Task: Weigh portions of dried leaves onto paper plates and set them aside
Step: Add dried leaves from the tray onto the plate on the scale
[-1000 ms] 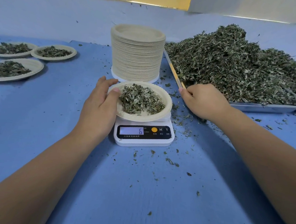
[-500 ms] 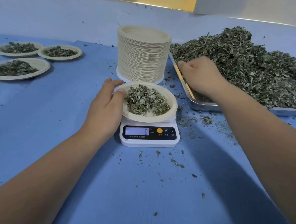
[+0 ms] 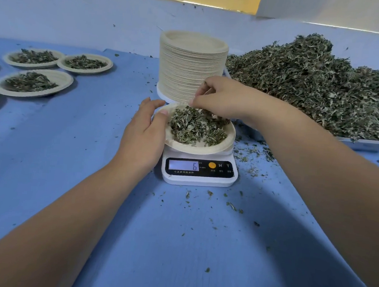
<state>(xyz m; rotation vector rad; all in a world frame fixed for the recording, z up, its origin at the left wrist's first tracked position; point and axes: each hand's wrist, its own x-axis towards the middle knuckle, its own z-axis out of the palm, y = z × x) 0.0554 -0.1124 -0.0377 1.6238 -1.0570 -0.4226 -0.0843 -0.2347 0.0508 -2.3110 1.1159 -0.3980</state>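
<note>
A paper plate (image 3: 206,149) with a small heap of dried leaves (image 3: 194,128) sits on a white digital scale (image 3: 199,180) whose display reads 6. My left hand (image 3: 144,135) lies against the plate's left side, fingers straight and thumb on the rim. My right hand (image 3: 223,98) hovers over the plate's far edge with curled fingers holding a pinch of leaves that touches the heap. The big pile of dried leaves (image 3: 311,84) fills a metal tray (image 3: 363,143) to the right.
A tall stack of unused paper plates (image 3: 189,65) stands just behind the scale. Filled plates (image 3: 33,83) (image 3: 33,57) (image 3: 85,63) lie at the far left on the blue table cover. Leaf crumbs are scattered around the scale.
My right hand went from the tray's near corner into the leaf pile, then came back over the plate with leaves. The left hand stayed at the plate's rim.
</note>
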